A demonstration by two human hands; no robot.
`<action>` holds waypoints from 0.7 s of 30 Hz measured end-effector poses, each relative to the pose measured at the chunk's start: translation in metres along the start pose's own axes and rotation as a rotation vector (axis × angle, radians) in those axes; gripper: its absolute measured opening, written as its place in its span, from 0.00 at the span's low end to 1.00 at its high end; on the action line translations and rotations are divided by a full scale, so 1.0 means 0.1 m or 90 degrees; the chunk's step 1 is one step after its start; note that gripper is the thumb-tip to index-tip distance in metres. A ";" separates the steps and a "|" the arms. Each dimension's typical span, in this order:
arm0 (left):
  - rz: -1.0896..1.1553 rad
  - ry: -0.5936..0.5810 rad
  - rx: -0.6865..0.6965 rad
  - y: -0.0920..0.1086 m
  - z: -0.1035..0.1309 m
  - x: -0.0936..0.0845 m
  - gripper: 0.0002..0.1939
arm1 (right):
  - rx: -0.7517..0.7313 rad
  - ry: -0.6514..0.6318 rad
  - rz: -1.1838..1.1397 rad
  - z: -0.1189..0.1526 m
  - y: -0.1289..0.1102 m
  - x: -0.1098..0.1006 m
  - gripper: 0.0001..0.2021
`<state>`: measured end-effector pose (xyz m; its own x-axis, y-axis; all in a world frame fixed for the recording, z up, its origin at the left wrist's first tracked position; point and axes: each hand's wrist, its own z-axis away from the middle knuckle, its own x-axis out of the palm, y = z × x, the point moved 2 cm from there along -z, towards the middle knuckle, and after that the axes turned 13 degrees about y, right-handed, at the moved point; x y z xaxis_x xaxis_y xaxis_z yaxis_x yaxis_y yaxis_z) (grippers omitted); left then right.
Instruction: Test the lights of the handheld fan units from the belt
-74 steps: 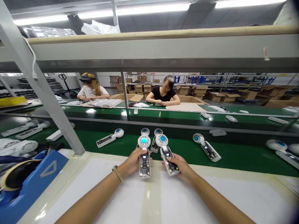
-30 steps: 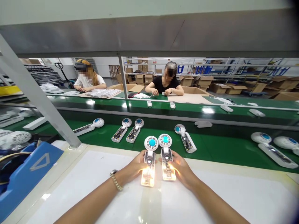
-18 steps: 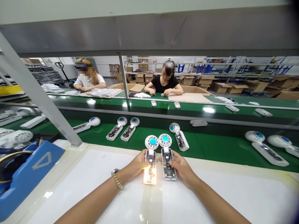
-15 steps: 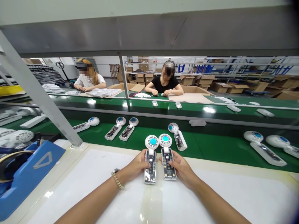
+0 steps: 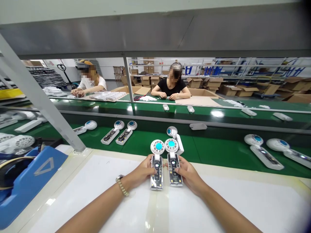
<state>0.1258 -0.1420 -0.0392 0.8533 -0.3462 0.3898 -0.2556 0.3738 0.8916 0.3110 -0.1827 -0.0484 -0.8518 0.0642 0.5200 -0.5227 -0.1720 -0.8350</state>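
Observation:
Two white handheld fans are held upright side by side above the white worktop (image 5: 102, 200), their round heads touching or nearly so. My left hand (image 5: 143, 170) is closed around the left fan (image 5: 156, 182), thumb pressed on its front. My right hand (image 5: 189, 174) grips the right fan (image 5: 175, 179) the same way. Both have a blue disc in the slotted head and a clear cover through which a dark circuit board shows. Behind the right fan, another fan (image 5: 172, 130) lies on the green belt (image 5: 209, 147), partly hidden.
Several more fans (image 5: 266, 157) lie along the belt. A blue tape dispenser (image 5: 26, 184) stands at the left, near a slanted metal post (image 5: 46, 94). Across the line sit two people (image 5: 172, 85) at a second green belt (image 5: 150, 111). A shelf (image 5: 155, 32) hangs overhead.
Fans on the near belt have shifted left, one now partly behind the right fan I hold. White parts on the far belt have moved right. My hands stay almost still.

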 end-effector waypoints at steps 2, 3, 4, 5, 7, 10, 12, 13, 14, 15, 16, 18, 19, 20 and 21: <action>0.001 -0.013 0.002 -0.01 -0.01 -0.02 0.28 | -0.006 -0.011 -0.003 0.00 0.01 -0.01 0.31; 0.001 -0.019 0.004 -0.02 -0.01 -0.02 0.29 | -0.010 -0.013 -0.002 0.00 0.01 -0.02 0.32; 0.001 -0.023 0.006 -0.02 -0.02 -0.03 0.29 | -0.013 -0.013 0.001 0.00 0.01 -0.02 0.33; 0.000 -0.025 0.009 -0.03 -0.02 -0.04 0.29 | -0.016 -0.014 0.006 0.00 0.01 -0.02 0.34; -0.004 -0.026 0.010 -0.03 -0.03 -0.04 0.28 | -0.020 -0.020 0.019 0.00 0.01 -0.02 0.35; -0.005 -0.021 0.010 -0.02 -0.02 -0.03 0.28 | -0.026 -0.026 0.033 -0.01 0.01 -0.03 0.35; -0.001 -0.018 0.008 -0.01 -0.01 -0.01 0.29 | -0.034 -0.022 0.033 -0.02 0.02 -0.04 0.35; 0.001 -0.017 0.006 0.00 -0.01 -0.01 0.29 | -0.038 -0.022 0.032 -0.03 0.03 -0.04 0.35; 0.004 -0.018 0.005 0.00 0.00 0.00 0.29 | -0.041 -0.024 0.030 -0.03 0.04 -0.05 0.34; 0.006 -0.018 0.003 0.00 0.00 0.00 0.29 | -0.043 -0.027 0.029 -0.03 0.05 -0.06 0.34; 0.006 -0.018 0.003 0.00 0.00 0.00 0.29 | -0.044 -0.030 0.029 -0.03 0.05 -0.06 0.34; 0.004 -0.019 0.008 0.01 0.00 0.00 0.29 | -0.041 -0.032 0.030 -0.03 0.06 -0.07 0.34; 0.001 -0.020 0.013 0.01 0.00 0.00 0.29 | -0.040 -0.030 0.032 -0.02 0.05 -0.06 0.34; -0.002 -0.021 0.018 0.01 0.00 0.00 0.29 | -0.040 -0.028 0.032 -0.02 0.05 -0.06 0.34; -0.004 -0.022 0.023 0.00 0.00 0.00 0.28 | -0.040 -0.027 0.034 -0.02 0.04 -0.06 0.34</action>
<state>0.1255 -0.1412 -0.0391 0.8391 -0.3782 0.3909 -0.2670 0.3397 0.9018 0.3139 -0.1822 -0.0551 -0.8768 0.0146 0.4806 -0.4791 -0.1122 -0.8706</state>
